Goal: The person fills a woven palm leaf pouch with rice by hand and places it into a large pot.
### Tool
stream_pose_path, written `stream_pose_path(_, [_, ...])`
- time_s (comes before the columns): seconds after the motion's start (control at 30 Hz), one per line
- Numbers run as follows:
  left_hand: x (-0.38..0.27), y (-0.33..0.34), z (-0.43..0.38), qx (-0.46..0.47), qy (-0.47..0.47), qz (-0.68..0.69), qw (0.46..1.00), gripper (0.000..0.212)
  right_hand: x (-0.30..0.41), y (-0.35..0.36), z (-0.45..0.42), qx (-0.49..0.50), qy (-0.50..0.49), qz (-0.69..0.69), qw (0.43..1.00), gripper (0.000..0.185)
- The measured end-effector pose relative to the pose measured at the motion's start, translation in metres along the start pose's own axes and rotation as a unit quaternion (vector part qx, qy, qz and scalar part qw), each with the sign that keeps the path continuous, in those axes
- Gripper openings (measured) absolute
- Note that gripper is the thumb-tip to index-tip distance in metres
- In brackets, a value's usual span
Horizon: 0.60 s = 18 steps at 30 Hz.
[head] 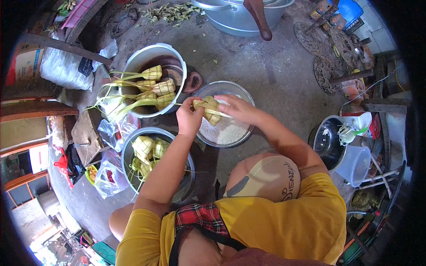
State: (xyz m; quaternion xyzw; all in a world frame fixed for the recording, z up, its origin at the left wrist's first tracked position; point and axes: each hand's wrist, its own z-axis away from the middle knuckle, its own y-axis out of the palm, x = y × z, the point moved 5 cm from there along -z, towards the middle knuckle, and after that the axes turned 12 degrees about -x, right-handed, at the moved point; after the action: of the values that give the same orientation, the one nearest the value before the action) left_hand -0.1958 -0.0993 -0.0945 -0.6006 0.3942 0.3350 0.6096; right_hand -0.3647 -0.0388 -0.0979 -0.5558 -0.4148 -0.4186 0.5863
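Observation:
A woven palm-leaf rice pouch [213, 117] is held up over a wide metal basin [250, 94] of white rice grains [233, 133]. Thumb and fingers of my left hand [190, 116] pinch its left side. My right hand [240, 108] grips the opposite side near a pale leaf strip, its fingertips on the weave. To the left, a deep metal pot [183, 79] contains several pouches [163, 87] with long leaf tails hanging over the rim. More woven pouches [143, 148] lie in a nearer basin [128, 143], partly hidden by my left forearm.
A large aluminium pot [229, 25] with a brown handle-like piece across it stands ahead. Loose leaves [173, 13] lie beyond. At right are a dark bowl [327, 143], a clear plastic tub [357, 166] and rusty burner plates [326, 74]. Plastic bags [109, 176] sit at left.

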Motion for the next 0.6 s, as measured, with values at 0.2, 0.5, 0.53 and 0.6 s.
stream_pose_path(0.2, [-0.013,0.019,0.012,0.092,-0.005,0.102,0.99,0.032,-0.037,0.023,0.006,0.097,0.325,-0.382,0.86,0.062])
stream_pose_path(0.5, [-0.043,-0.008,-0.009,0.167,0.039,0.099,0.98,0.031,-0.059,0.029,0.011,0.053,0.336,-0.433,0.835,0.045])
stream_pose_path(0.53, [-0.063,-0.017,-0.011,0.131,0.085,0.054,0.986,0.027,-0.06,0.029,0.013,0.052,0.338,-0.433,0.834,0.045])
stream_pose_path(0.6, [-0.077,-0.025,-0.015,0.067,0.148,0.021,0.987,0.02,-0.063,0.023,0.016,-0.001,0.349,-0.418,0.839,0.046])
